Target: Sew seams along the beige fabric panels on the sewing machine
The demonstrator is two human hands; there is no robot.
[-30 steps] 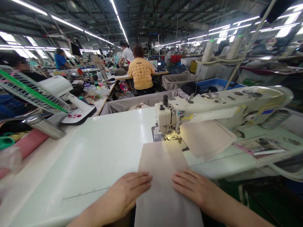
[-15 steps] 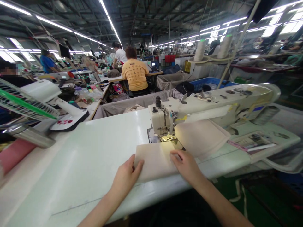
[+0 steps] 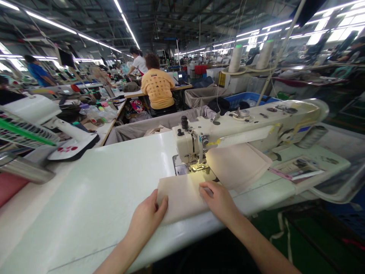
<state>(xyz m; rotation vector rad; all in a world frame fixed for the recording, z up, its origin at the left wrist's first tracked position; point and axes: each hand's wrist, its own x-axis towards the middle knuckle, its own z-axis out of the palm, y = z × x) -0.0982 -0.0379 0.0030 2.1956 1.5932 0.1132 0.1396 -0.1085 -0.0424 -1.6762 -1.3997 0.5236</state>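
A beige fabric piece point(image 3: 179, 198) lies flat on the pale green sewing table point(image 3: 108, 182), just in front of the needle area of a white sewing machine point(image 3: 185, 146). My left hand point(image 3: 149, 209) grips its left edge, thumb on top and the other fingers partly hidden. Near the fabric's upper right, my right hand point(image 3: 218, 199) pinches the cloth between thumb and fingers. The machine's lamp casts yellow light on the far edge. More beige fabric point(image 3: 239, 163) rests under the machine arm, to the right of the needle.
A white fan point(image 3: 71, 142) and a steel flask point(image 3: 25, 167) stand at the left. Thread cones point(image 3: 235, 59) sit on a stand behind the machine. A tray of small items point(image 3: 298, 167) lies on the right. A person in a yellow shirt point(image 3: 157, 87) sits ahead.
The view has shifted slightly, so the scene sits a little further left. Both hands keep their hold on the fabric, which stays in nearly the same place before the needle.
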